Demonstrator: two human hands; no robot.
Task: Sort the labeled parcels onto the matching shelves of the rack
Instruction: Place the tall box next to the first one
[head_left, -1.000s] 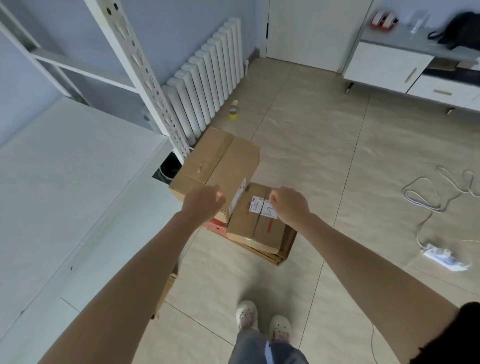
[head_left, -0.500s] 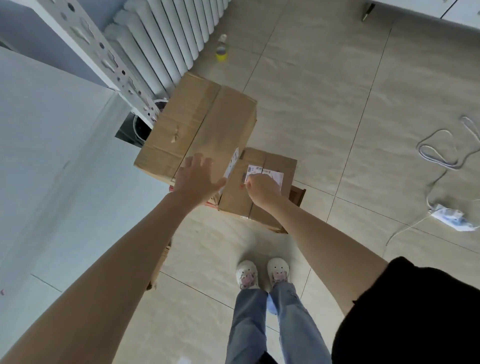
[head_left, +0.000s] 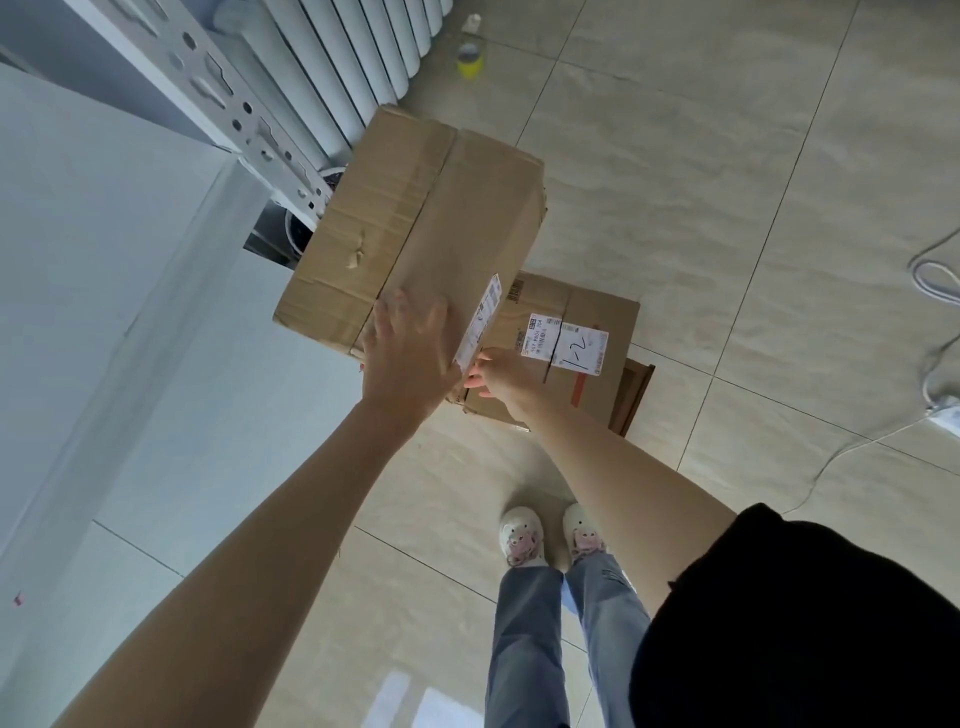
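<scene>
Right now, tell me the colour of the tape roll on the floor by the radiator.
Yellow; the tape roll shows best in the head view.

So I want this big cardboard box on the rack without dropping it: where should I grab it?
Probably by its two long side faces, one hand from each side, palms low near the bottom edges. The big cardboard box is tall and wide, too broad for one hand; the left hand lies flat on its near face, the right hand at its lower corner.

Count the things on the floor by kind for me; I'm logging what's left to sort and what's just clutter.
Cardboard boxes: 2, the big box and the small box marked 1-2
Flattened cardboard under the small box: 1
Tape roll: 1
Power strip with cable: 1
Total: 5
</scene>
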